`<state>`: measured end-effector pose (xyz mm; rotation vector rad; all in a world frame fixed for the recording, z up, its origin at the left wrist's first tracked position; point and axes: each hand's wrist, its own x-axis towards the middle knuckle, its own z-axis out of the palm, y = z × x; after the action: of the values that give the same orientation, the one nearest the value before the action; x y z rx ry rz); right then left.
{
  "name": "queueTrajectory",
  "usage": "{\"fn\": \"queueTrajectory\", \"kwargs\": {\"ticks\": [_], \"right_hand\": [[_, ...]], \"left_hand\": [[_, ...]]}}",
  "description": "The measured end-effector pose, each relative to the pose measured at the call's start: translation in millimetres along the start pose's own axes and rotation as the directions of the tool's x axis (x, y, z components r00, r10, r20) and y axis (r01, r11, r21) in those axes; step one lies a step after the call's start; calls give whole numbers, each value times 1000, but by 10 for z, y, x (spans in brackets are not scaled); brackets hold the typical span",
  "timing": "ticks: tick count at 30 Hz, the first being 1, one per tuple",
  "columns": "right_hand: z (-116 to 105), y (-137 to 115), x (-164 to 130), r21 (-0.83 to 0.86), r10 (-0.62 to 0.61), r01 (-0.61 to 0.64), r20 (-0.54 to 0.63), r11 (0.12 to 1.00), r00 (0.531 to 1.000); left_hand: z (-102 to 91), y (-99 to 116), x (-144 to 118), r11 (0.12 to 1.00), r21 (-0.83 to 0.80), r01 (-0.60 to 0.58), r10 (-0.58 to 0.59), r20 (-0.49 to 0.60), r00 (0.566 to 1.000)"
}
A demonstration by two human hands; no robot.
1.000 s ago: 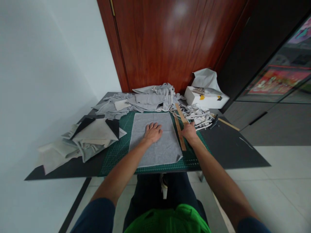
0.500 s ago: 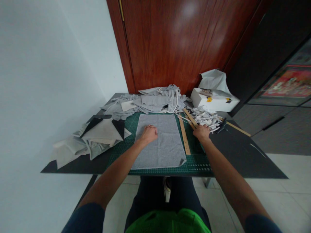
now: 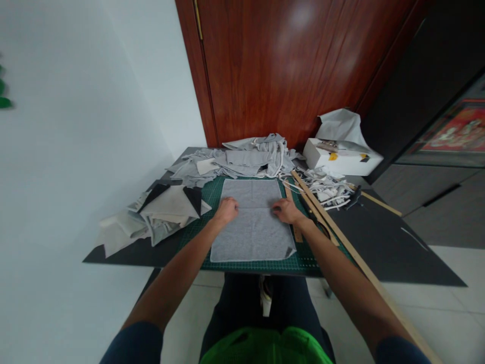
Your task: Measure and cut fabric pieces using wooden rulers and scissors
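A flat rectangular piece of grey knit fabric [image 3: 253,222] lies in the middle of a green gridded cutting mat [image 3: 314,258] on a dark tabletop [image 3: 379,242]. The left hand [image 3: 226,209] sits on the cloth's edge at about 9 o'clock from the cloth's centre, fingers curled down into a loose fist pressing on the fabric; whether it pinches the edge cannot be told. The right hand [image 3: 287,210] rests at about 3 o'clock on the opposite edge, fingers bent and touching the cloth, gripping nothing that shows clearly. Just beside the right hand, at 3 o'clock, a short wooden ruler [image 3: 296,230] lies on the mat, and a long wooden straightedge [image 3: 341,235] runs slantwise from 12 towards 5 o'clock past the forearm. At 12 o'clock sits a heap of grey fabric pieces [image 3: 242,162], at 9 o'clock a folded grey-and-black pile [image 3: 162,207], at 2 o'clock white cord scraps [image 3: 326,187] and a white box [image 3: 343,162].
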<state>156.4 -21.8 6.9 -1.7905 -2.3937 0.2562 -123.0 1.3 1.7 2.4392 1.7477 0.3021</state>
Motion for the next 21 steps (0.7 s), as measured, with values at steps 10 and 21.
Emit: {"fn": "queueTrajectory", "kwargs": {"ticks": [10,21], "right_hand": [[89,120,7,0,61,-62,-73,998,995],[-2,191,14,26,26,-22,-149,999,988]], "left_hand": [[-32,-187,-48,997,23,-79,78,10,997],[-33,-206,14,991,-43,-127,126,-14,992]]}}
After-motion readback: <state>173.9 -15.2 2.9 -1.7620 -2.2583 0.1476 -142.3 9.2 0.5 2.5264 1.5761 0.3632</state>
